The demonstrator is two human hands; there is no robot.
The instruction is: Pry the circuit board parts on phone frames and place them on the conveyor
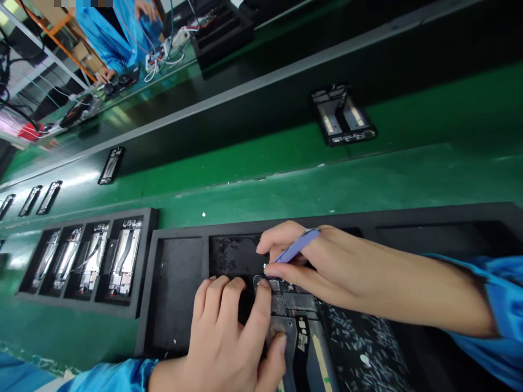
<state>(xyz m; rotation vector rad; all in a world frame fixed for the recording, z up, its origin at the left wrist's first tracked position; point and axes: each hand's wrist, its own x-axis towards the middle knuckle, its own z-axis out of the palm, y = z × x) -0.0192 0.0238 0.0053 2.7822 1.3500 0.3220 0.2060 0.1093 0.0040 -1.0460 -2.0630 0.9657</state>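
An opened phone [292, 332] lies in the black foam tray [175, 288], its upper end showing circuitry and a black ribbon cable running down the middle. My left hand [232, 332] holds it from the left, index fingertip at the top corner and thumb on the face, the other fingers curled beside it. Over the phone's top edge, my right hand [314, 253] pinches a slim purple tool [296, 247], slanted across the fingers. The tool's working tip is hidden behind the fingers.
Small clear slivers [368, 343] are strewn in the compartment right of the phone. A smaller foam tray [145, 256] at left holds several opened phones. Another phone [343, 117] lies on the green surface beyond. A person in blue [118, 32] works across the line.
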